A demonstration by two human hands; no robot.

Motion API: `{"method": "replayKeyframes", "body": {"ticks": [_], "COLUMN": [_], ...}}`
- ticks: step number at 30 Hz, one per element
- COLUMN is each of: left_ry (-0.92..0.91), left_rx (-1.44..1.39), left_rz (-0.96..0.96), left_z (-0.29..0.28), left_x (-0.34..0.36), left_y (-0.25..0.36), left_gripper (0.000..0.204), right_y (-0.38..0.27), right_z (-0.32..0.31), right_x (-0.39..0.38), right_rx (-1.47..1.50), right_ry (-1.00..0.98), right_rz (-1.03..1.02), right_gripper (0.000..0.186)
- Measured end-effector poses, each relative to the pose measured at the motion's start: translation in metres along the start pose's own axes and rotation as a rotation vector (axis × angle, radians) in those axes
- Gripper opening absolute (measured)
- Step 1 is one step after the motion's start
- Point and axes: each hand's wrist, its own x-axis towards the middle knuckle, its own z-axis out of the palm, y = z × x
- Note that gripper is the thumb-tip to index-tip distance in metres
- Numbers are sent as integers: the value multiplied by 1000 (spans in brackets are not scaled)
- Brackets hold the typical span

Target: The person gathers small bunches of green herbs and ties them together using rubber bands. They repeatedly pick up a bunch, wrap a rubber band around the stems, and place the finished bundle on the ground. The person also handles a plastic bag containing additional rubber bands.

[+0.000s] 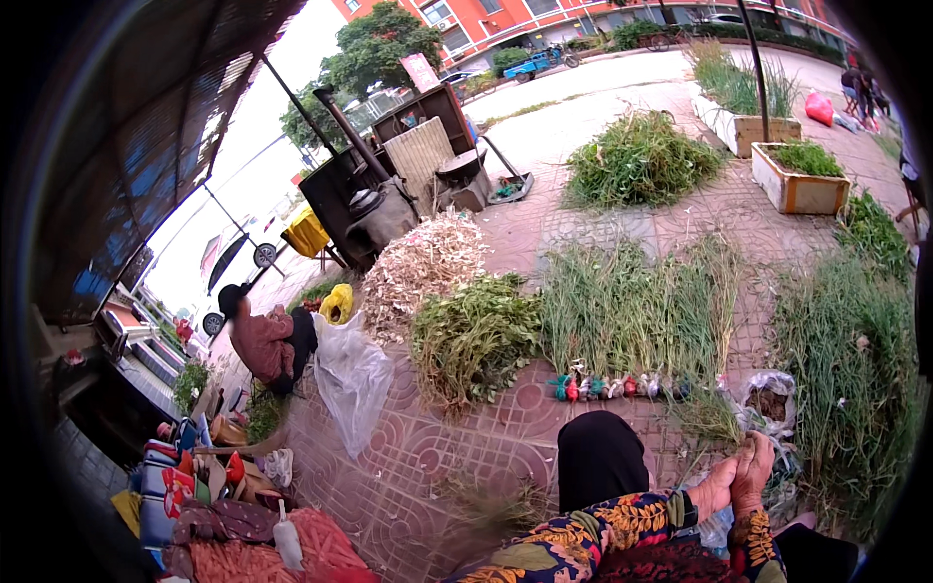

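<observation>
My left hand (716, 489) and my right hand (753, 476) are close together at the lower right, both closed. Thin green stalks in a bunch (711, 420) run up to the fingertips of my right hand, which grips their ends. What the left fingers pinch is hidden between the two hands. Just beyond lies a row of long green stalks in bundles (637, 316), their near ends bound with red, white and teal ties (622, 387). A clear plastic bag (785, 384) with brown matter inside sits beside my right hand.
More long greens (846, 379) cover the right. Leafy greens (476, 340), a pale heap of peelings (428, 267) and another green pile (641, 160) lie ahead. A person (262, 335) sits at left by a white plastic sheet (350, 374). Planter boxes (802, 194) stand far right.
</observation>
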Motion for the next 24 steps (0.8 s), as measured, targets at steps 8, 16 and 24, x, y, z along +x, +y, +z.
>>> {"method": "replayKeyframes", "body": {"ticks": [8, 16, 24], "left_ry": [-244, -65, -194], "left_rx": [14, 351, 1221], "left_rz": [25, 297, 711], "left_z": [13, 40, 42], "left_x": [-10, -70, -77], "left_y": [10, 46, 48], "left_gripper": [23, 27, 33], "right_y": [-3, 12, -23], "right_z": [-2, 4, -4], "right_x": [13, 15, 58], "right_rx": [145, 647, 1275], "right_ry": [20, -156, -326], "right_rz": [-53, 344, 814], "right_gripper": [29, 40, 21]}}
